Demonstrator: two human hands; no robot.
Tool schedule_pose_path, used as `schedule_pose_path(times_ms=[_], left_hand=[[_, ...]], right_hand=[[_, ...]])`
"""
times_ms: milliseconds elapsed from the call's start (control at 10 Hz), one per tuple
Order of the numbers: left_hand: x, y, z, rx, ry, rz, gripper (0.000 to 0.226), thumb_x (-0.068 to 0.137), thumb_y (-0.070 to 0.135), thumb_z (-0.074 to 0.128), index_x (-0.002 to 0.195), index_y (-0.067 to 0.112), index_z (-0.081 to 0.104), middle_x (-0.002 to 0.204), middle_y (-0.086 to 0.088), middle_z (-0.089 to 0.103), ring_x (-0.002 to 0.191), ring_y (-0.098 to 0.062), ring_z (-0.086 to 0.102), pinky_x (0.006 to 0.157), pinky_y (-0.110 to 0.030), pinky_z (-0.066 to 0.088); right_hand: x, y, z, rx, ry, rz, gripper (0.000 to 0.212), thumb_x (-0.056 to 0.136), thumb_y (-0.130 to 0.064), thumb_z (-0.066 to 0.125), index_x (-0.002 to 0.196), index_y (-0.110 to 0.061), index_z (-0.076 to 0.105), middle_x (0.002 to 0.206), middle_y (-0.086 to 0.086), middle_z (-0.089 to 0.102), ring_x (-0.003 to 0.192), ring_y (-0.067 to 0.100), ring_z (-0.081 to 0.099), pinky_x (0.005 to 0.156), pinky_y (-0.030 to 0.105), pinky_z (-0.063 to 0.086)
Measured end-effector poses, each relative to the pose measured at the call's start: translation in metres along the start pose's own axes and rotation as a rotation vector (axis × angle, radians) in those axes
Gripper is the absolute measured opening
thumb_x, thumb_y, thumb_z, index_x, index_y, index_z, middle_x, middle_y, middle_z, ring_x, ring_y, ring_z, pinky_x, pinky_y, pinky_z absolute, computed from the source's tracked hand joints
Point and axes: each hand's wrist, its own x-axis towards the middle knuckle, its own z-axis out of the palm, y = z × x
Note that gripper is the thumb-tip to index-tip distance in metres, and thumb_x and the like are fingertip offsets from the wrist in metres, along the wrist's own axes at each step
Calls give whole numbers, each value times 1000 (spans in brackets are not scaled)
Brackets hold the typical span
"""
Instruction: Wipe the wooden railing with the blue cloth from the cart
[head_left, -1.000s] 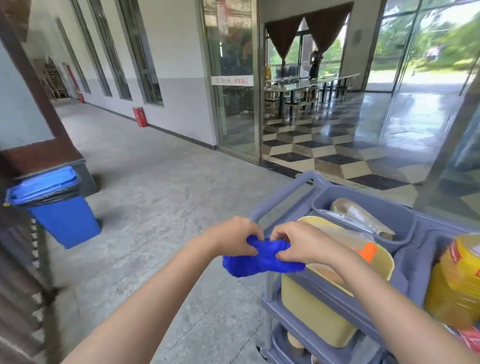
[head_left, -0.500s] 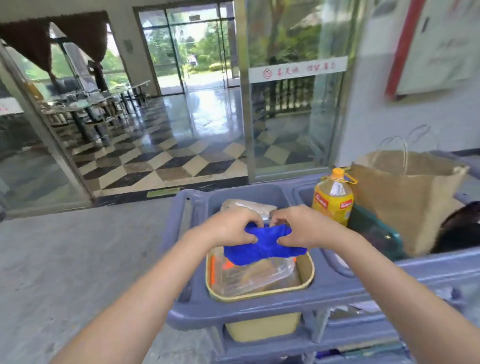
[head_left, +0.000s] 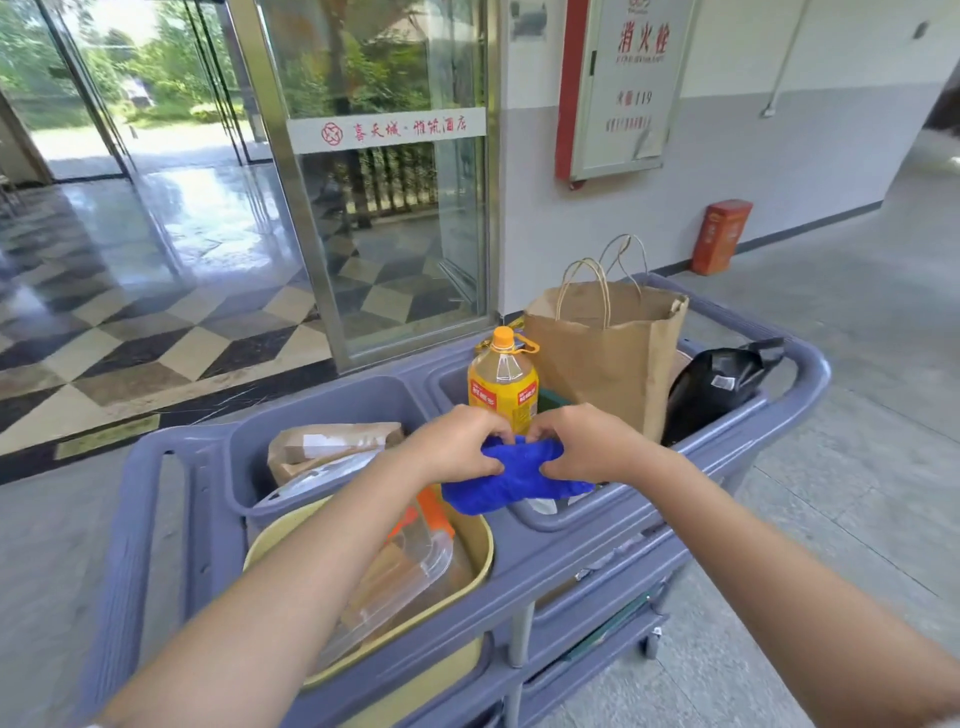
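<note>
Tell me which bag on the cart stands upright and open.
The brown paper bag with handles, beside the oil bottle. The black bag slumps; the other paper bag lies flat.

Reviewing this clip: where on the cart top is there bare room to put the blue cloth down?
Little room. The flat grey cart deck between the yellow tub and the right bin is bare. The left grey bin holds brown packets; the right one is crowded by the oil bottle, paper bag and black bag.

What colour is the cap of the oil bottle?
Orange, on the oil bottle; the head view shows it clearly.
</note>
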Motion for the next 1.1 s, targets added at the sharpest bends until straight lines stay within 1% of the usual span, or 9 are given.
schedule_pose_path(times_ms=[200, 300, 400, 600, 700, 800, 900, 1000, 1100], left_hand=[[13, -17, 37, -22, -78, -25, 18, 76, 17, 61, 93, 18, 65, 95, -3, 67, 85, -18, 59, 77, -42, 53], [20, -24, 48, -41, -133, -44, 19, 76, 19, 61, 95, 20, 65, 97, -2, 67, 86, -18, 60, 78, -44, 54], [26, -27, 58, -52, -182, -54, 21, 76, 18, 62, 97, 20, 65, 100, -2, 67, 88, -18, 60, 78, -42, 54], [25, -30, 80, -21, -283, -58, 23, 76, 18, 61, 98, 18, 64, 100, -4, 65, 86, -18, 54, 68, -30, 41], [23, -29, 82, -2, -304, -63, 25, 76, 20, 61, 101, 20, 63, 101, -5, 64, 86, -20, 54, 68, -30, 40], [21, -28, 82, 1, -314, -56, 29, 76, 20, 61, 105, 21, 62, 103, -5, 63, 82, -16, 49, 67, -29, 40], [20, -25, 80, -7, -341, -65, 31, 77, 20, 61, 108, 20, 61, 108, -5, 62, 85, -17, 50, 68, -30, 41], [19, -21, 67, 4, -397, -34, 36, 79, 21, 63, 115, 16, 59, 115, -7, 61, 101, -23, 55, 77, -31, 43], [25, -20, 41, 18, -387, -28, 39, 81, 26, 64, 118, 14, 57, 123, -5, 59, 111, -22, 54, 89, -32, 45]], right_hand=[[11, 18, 39, 71, -75, 52, 26, 73, -19, 62, 100, -17, 61, 91, 0, 64, 81, 16, 52, 70, 34, 47], [12, 25, 53, 89, -84, 97, 29, 73, -19, 62, 102, -17, 62, 97, 4, 67, 89, 22, 58, 72, 35, 49], [13, 30, 66, 87, -102, 144, 31, 73, -19, 62, 104, -20, 61, 103, 2, 67, 96, 23, 58, 78, 37, 52], [8, 32, 93, 85, -213, 194, 34, 74, -18, 61, 108, -19, 60, 109, 3, 66, 100, 25, 57, 83, 38, 51], [6, 30, 96, 67, -223, 197, 34, 73, -19, 61, 108, -20, 60, 107, 4, 66, 99, 25, 57, 82, 37, 51], [5, 26, 96, 22, -238, 194, 31, 73, -18, 60, 105, -18, 61, 102, 6, 66, 96, 27, 57, 74, 34, 47], [4, 22, 94, 33, -259, 211, 35, 75, -18, 61, 109, -17, 59, 107, 7, 65, 99, 27, 56, 77, 35, 48], [3, 17, 82, 56, -272, 196, 38, 75, -19, 63, 112, -14, 58, 111, 8, 64, 102, 28, 57, 85, 38, 51], [7, 15, 62, 50, -211, 194, 35, 75, -21, 65, 109, -12, 61, 108, 9, 66, 100, 26, 59, 79, 31, 48]])
